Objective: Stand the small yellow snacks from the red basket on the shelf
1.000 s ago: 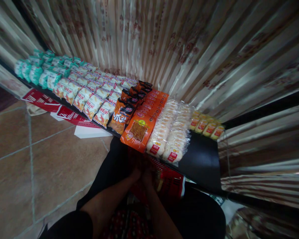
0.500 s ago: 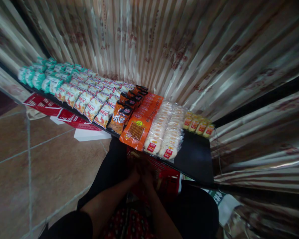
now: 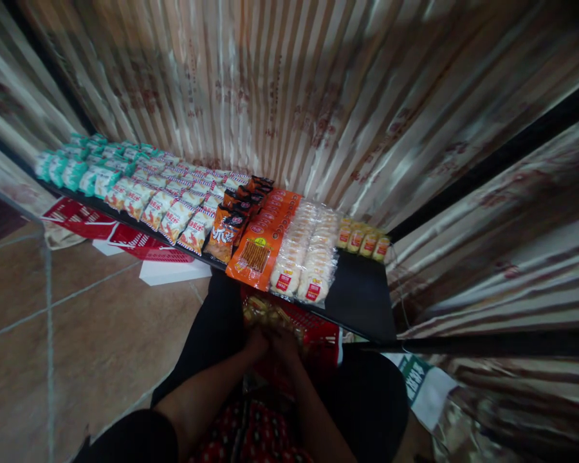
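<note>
Small clear-wrapped packets [image 3: 258,312], golden contents, lie in a red basket [image 3: 313,318] set low between the person's knees, under the front edge of a black shelf [image 3: 359,299].

Handling, my guess: light, next to no weight each. Film thin, soft, probably slick, so a packet could slide off its neighbours. Contents look like something baked, so likely brittle; a hard squeeze might crush them. Best hold: a gentle pinch on the wrapper's edge or end, or fingers cupped round the sides, not a press on the middle.

Looks: pale gold to tan pieces showing through shiny film, jumbled rather than in rows. Highlights on the wrap; print too dim to read from here. Count uncertain, as the lower ones sink into shadow.

Left hand [image 3: 255,344] and right hand [image 3: 284,344] close together at the near side of the packets, fingers pointing down and forward. Too dark to tell whether either is open, closed or gripping one.

Above, at the shelf's right end: yellow packets [image 3: 364,241] in neat files. Whether the same kind, cannot tell.
</note>
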The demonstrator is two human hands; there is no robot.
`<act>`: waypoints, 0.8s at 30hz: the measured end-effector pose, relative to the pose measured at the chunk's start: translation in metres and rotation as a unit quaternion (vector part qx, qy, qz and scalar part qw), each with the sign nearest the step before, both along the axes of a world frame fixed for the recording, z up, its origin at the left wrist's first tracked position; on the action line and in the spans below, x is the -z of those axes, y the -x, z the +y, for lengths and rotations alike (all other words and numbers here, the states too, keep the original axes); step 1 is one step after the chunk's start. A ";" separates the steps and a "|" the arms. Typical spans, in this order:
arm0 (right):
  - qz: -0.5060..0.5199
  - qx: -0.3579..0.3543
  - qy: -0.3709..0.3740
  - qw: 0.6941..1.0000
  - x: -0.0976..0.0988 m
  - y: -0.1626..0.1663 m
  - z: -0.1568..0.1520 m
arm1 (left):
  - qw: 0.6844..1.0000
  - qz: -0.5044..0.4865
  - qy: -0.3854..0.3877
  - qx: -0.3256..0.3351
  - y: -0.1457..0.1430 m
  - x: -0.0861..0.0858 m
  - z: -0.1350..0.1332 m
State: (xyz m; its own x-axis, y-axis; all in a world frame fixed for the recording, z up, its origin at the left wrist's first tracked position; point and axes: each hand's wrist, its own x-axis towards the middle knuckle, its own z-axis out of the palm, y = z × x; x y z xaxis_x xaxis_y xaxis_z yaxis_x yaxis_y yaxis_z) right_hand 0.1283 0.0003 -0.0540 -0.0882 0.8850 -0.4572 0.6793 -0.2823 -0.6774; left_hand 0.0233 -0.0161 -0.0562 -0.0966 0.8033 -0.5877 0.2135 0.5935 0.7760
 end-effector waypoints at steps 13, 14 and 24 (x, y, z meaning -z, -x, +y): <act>0.049 0.102 0.000 0.994 0.004 -0.007 -0.004 | 0.997 0.007 -0.068 -0.019 -0.002 -0.015 -0.008; 0.057 0.110 0.000 0.992 0.003 -0.007 -0.004 | 0.998 0.008 -0.065 -0.019 -0.003 -0.016 -0.009; 0.141 0.174 -0.012 0.974 -0.007 -0.005 -0.004 | 0.980 0.154 -0.015 0.122 -0.004 -0.027 -0.009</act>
State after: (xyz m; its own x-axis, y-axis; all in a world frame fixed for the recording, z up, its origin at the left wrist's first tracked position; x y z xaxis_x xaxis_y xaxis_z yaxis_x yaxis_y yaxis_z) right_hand 0.1333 -0.0038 -0.0468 0.1006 0.8939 -0.4368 0.3310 -0.4441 -0.8326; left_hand 0.0274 -0.0256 -0.0292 -0.0686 0.8408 -0.5370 0.5734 0.4737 0.6685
